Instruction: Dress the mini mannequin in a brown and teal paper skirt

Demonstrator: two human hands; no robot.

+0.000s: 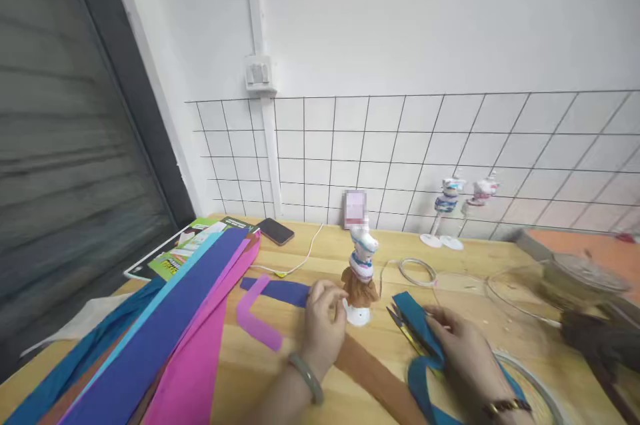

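Observation:
A small figurine [365,253] with a white and blue painted body stands upright, with brown gathered material [359,288] around its lower part and a round white base [358,316]. Beside that base is my left hand [325,322], thumb and forefinger brought together; anything between them is too small to make out. My right hand [467,355] has its fingers curled on a teal strip [415,315]. Partly under this strip lie scissors [404,328] with dark blades and yellow parts. A brown strip [375,372] runs between my hands, and a blue strip [285,291] passes behind my left hand.
Long coloured strips [165,332] cover the table's left side. A bent pink strip [253,318], a phone [276,231] and a white cable [300,262] lie nearby. A wire coil [417,272] sits behind my right hand. Two more figurines [449,195] stand by the wire grid [320,145].

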